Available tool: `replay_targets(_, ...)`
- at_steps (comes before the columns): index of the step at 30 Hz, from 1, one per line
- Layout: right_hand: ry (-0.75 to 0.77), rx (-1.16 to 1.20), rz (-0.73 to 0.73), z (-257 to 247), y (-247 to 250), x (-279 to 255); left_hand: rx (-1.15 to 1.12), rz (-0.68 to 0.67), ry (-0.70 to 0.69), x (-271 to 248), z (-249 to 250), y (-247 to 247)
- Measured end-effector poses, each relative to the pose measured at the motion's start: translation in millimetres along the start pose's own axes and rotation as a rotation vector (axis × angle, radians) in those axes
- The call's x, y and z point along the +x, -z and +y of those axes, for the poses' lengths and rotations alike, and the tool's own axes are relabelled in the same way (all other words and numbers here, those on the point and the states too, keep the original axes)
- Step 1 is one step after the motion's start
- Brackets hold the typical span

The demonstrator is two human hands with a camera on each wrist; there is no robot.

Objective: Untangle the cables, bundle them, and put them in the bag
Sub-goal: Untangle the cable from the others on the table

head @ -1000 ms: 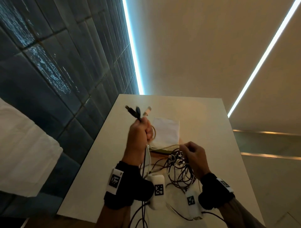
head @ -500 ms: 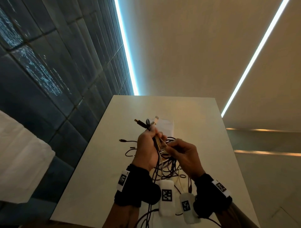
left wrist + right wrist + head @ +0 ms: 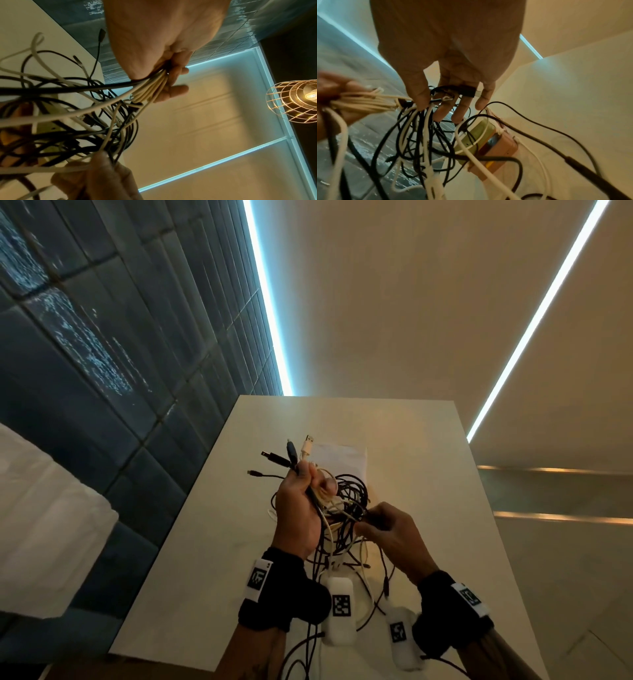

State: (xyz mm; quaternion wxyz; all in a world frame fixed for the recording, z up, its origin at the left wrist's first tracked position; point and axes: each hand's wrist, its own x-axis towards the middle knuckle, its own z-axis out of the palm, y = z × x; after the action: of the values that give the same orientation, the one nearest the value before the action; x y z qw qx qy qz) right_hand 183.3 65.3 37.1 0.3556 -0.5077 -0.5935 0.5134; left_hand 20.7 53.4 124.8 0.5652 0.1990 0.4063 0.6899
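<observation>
A tangle of black and white cables (image 3: 352, 494) hangs above the white table (image 3: 212, 542). My left hand (image 3: 318, 484) grips a bunch of them in its fist, and black and white plug ends (image 3: 275, 458) stick up out of it. In the left wrist view its fingers (image 3: 171, 89) curl round cream strands (image 3: 149, 89). Just right of it, my right hand (image 3: 368, 520) pinches a black strand in the tangle. The right wrist view shows a black USB plug (image 3: 467, 91) held across its fingers (image 3: 462, 112). A flat white bag or sheet (image 3: 342, 455) lies on the table behind the hands.
A pink and olive box-like object (image 3: 489, 142) lies on the table under the hanging loops. Loose cable ends trail toward the near table edge (image 3: 301, 655). A dark tiled wall (image 3: 102, 371) runs along the left. A wire-caged lamp (image 3: 295, 101) hangs overhead.
My left hand has come down and nearer with its bunch. My right hand has left the pile on the table, risen to the tangle beside the left hand, and taken hold of a black strand.
</observation>
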Motion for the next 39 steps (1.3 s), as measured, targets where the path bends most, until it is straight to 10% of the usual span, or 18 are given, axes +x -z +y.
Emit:
replay_targets(14, -0.353, 0.587, 0.026, -21, 0, 7, 0.322, 0.059, -0.042, 4, -14, 31)
replay_targets(21, -0.253, -0.133, -0.254, -4, -23, 15, 0.089, -0.025, 0.015, 3, -28, 33)
replay_targets(29, -0.24, -0.303, -0.337, -5, -36, 22, 0.025, -0.019, -0.009, -1, -21, 40)
replay_targets(39, -0.342, 0.13, -0.073, -22, -9, 24, 0.913, 0.023, -0.109, 2, -28, 53)
